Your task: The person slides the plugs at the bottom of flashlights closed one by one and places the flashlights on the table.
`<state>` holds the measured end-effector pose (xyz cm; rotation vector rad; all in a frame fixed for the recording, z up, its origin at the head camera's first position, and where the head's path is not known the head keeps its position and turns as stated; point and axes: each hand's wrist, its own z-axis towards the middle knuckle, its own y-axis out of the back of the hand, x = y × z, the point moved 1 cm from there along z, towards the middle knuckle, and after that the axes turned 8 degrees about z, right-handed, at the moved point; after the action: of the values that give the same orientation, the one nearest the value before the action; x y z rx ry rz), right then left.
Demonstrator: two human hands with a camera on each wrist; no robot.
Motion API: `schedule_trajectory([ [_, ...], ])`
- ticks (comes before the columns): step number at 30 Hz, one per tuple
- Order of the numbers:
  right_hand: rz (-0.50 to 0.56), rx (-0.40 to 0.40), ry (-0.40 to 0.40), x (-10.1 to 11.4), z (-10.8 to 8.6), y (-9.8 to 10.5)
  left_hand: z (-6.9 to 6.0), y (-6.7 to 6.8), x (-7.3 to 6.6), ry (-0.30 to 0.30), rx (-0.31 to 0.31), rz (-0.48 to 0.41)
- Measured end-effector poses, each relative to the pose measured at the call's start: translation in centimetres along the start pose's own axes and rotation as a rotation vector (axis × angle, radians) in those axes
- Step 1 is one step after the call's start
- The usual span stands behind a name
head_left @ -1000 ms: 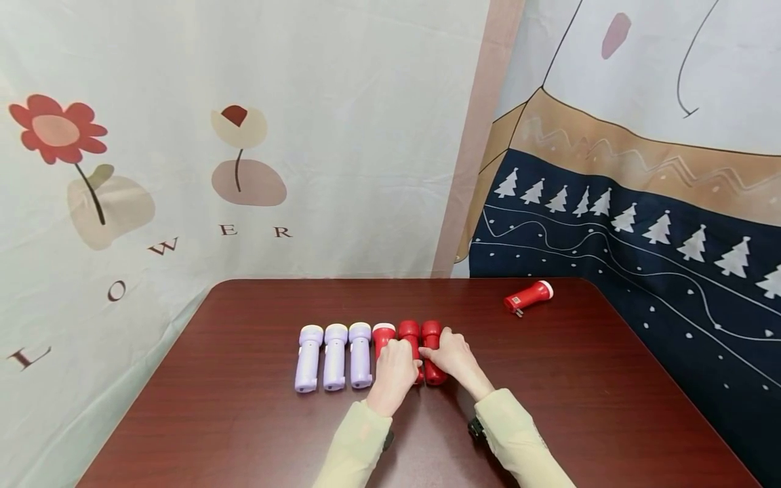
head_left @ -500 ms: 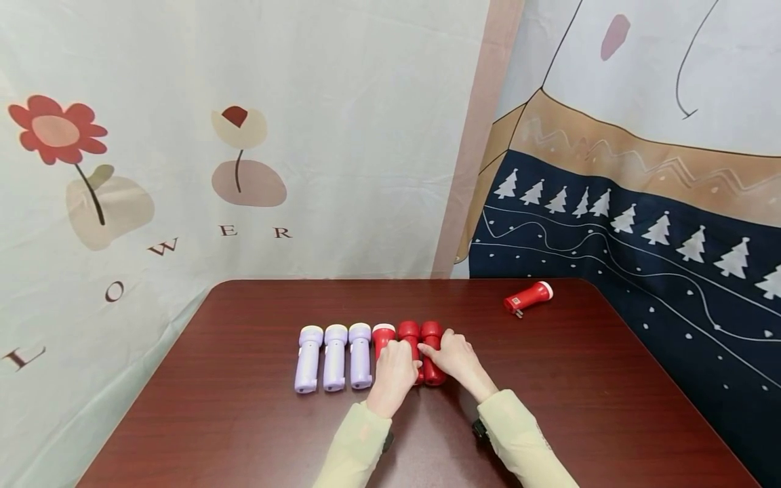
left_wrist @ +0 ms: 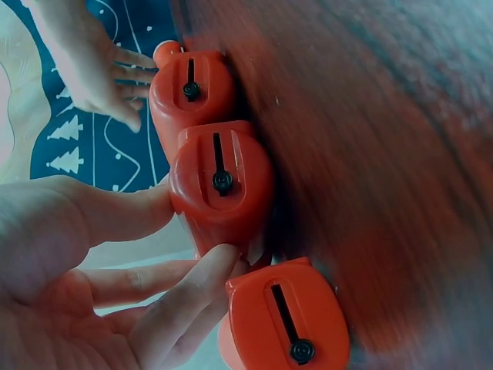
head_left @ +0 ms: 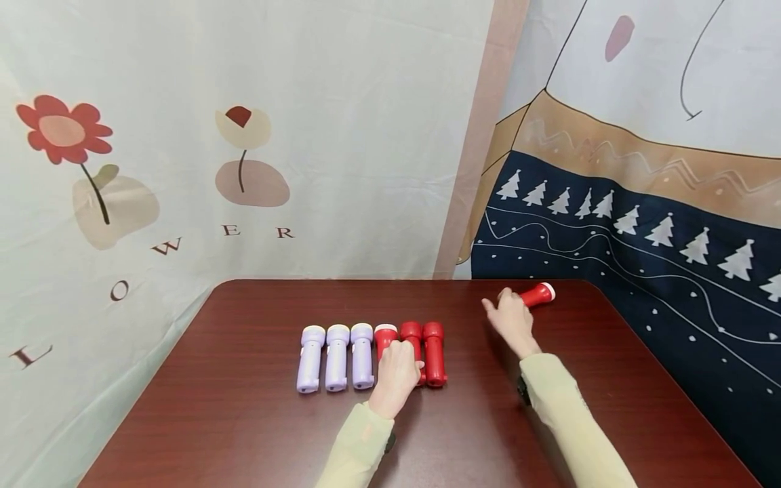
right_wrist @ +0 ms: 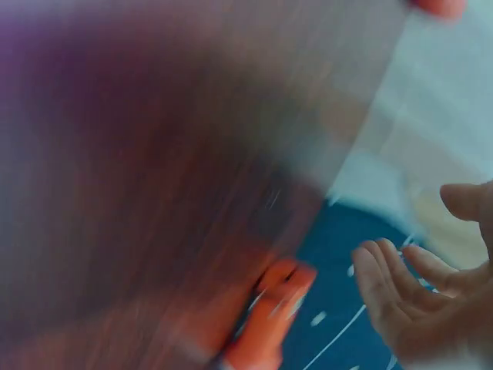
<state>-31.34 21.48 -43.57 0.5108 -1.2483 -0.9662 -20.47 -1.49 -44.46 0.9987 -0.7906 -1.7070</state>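
Observation:
My left hand [head_left: 396,378] is at the row of flashlights. In the left wrist view its thumb and fingers pinch the middle red flashlight [left_wrist: 219,173], its base end facing the camera. One red flashlight [head_left: 386,333] lies to its left, partly behind the hand, and another red flashlight [head_left: 434,352] lies close on its right. Over the table's far right part, my right hand [head_left: 512,324] has its fingers extended, near a single red flashlight [head_left: 538,295] with a white head rim. The right wrist view, partly blurred, has this hand with nothing in its fingers and that flashlight apart from it.
Three lilac flashlights [head_left: 337,359] stand side by side left of the red ones, heads toward the back. All lie on a dark red-brown table [head_left: 256,434]. Printed cloth [head_left: 366,135] hangs behind the table's far edge.
My right hand has left the rightmost red flashlight of the row and moved right and away, up to the lone red flashlight. My left hand has stayed in place.

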Motion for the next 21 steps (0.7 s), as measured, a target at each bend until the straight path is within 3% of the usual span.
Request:
schedule_trajectory([
  [4,-0.026,-0.033,-0.046,-2.6,2.2,1.0,0.0,0.0,-0.1,0.01,0.001,0.022],
  [7,-0.024,-0.008,-0.123,-3.9,3.2,1.6,0.0,0.0,-0.1,0.011,0.002,0.023],
  [12,-0.013,0.055,-0.241,-4.9,4.0,2.1,0.0,0.0,-0.1,0.018,0.021,0.012],
  [21,-0.01,0.112,-0.315,-5.7,4.4,1.8,0.0,-0.2,-0.1,0.016,0.033,0.024],
])
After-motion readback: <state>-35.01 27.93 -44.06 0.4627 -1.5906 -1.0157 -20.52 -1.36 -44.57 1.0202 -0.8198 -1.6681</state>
